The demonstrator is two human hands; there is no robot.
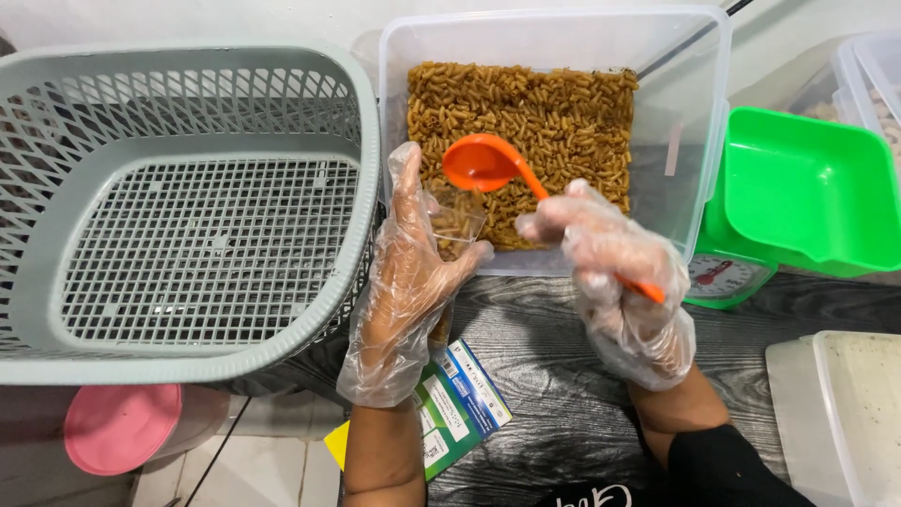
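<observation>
Dark wood-grain table (544, 376), pale tiled floor (272, 469)

Grey plastic lattice basket (178, 216), left half of the frame, resting on the dark wood-grain table (554, 376). Green kitchen scale (727, 272) with a green tray (807, 188), right side. White lidded container (845, 404), lower right corner. Pink round lid (122, 427), lower left, below table level. Blue-and-green printed packet (460, 399), bottom centre.

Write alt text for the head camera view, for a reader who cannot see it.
Two gloved hands work over a clear tub of brown macaroni snacks: the right hand holds an orange spoon, the left hand a small clear bag. A grey basket sits left, a green scale right.
</observation>
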